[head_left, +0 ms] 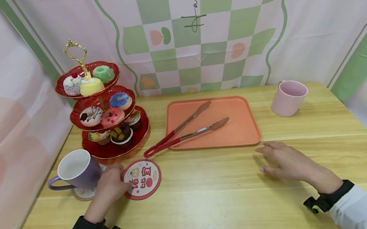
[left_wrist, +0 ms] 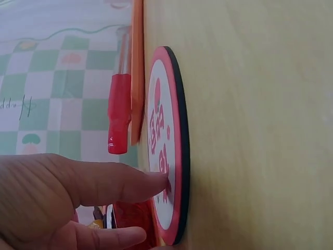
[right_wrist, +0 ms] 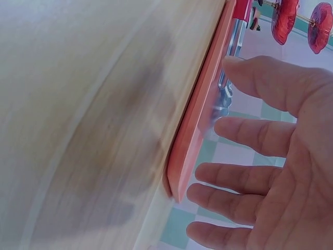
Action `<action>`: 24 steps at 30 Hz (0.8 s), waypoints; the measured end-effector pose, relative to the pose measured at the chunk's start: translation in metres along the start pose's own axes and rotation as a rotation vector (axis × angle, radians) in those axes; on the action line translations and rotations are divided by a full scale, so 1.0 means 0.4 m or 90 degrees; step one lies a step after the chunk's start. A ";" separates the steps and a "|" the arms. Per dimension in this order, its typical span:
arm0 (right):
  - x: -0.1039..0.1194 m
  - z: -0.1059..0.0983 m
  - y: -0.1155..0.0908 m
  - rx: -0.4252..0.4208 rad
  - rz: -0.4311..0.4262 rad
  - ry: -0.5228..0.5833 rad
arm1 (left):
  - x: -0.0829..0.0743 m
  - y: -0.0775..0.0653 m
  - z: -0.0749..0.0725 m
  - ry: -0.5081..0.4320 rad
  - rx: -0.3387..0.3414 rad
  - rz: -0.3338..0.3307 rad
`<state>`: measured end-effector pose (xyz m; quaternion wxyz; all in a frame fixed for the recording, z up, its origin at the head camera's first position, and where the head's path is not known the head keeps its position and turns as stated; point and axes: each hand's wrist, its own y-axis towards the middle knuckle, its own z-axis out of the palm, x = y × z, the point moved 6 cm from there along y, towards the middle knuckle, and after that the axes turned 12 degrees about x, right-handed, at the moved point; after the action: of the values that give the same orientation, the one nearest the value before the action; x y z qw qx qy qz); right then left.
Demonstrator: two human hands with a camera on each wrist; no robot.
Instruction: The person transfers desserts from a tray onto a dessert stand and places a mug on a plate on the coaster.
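Observation:
My left hand [head_left: 109, 185] is at the left edge of a round pink-rimmed coaster [head_left: 143, 179] lying flat on the table. In the left wrist view its extended thumb [left_wrist: 117, 182] rests on the coaster's printed face, the index finger held apart from it. Just left of that hand, a purple mug [head_left: 86, 174] stands on a second coaster [head_left: 83, 194], partly hidden by the mug and hand. With fingers spread and nothing in it, my right hand [head_left: 286, 160] hovers by the near right corner of the orange tray [head_left: 241, 123]; the right wrist view shows its palm.
Red-handled tongs [head_left: 164, 145] lie across the tray, handle end over its left edge. Behind the mug rises a three-tier red stand [head_left: 110, 154] of cakes, donuts and cupcakes. A pink mug [head_left: 285, 102] stands at the back right. Patterned cloth [head_left: 189, 64] hangs behind the table.

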<state>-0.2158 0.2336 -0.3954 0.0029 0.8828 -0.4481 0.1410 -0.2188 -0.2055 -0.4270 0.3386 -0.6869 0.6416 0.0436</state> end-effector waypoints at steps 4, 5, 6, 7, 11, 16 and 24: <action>0.000 0.000 0.000 0.002 0.002 0.003 | 0.001 0.001 0.002 0.008 0.000 0.001; 0.000 0.000 0.000 0.003 0.002 0.005 | 0.001 0.001 0.002 0.009 0.002 0.001; 0.001 0.000 0.000 0.004 0.002 0.006 | 0.001 0.001 0.002 0.011 0.003 0.001; 0.001 -0.001 0.001 0.004 0.002 0.007 | 0.001 0.001 0.002 0.012 0.004 0.002; 0.003 -0.003 0.002 0.007 0.001 0.013 | -0.001 -0.002 0.002 0.014 0.007 0.005; 0.001 -0.005 0.005 0.008 0.001 0.019 | -0.010 -0.003 0.009 0.030 0.010 0.016; -0.010 -0.009 0.007 -0.020 -0.017 0.046 | -0.035 -0.013 0.021 0.070 -0.009 0.050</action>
<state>-0.2211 0.2354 -0.3933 0.0347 0.8829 -0.4380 0.1656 -0.2134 -0.1895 -0.4242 0.2962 -0.6649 0.6853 0.0236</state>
